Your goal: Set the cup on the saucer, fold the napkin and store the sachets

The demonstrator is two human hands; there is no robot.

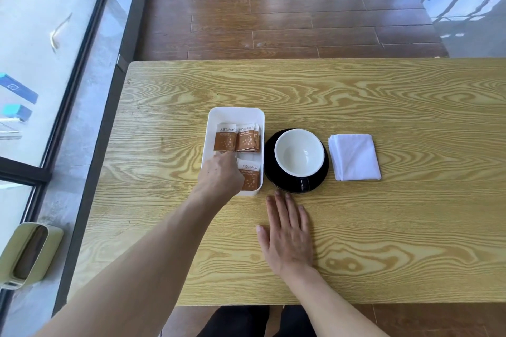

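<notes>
A white-lined black cup stands on a black saucer at the table's middle, its handle toward me. A folded white napkin lies just right of the saucer. Left of the saucer is a white rectangular tray holding several brown sachets. My left hand reaches into the tray's near half, fingers curled down at the lower edge of one sachet; whether it grips that sachet is hidden. My right hand lies flat and empty on the table, fingertips just short of the saucer.
The light wooden table ends near me at the bottom and at the left. A green bin stands on the floor at lower left beside a glass wall. Dark wood flooring lies beyond the far edge.
</notes>
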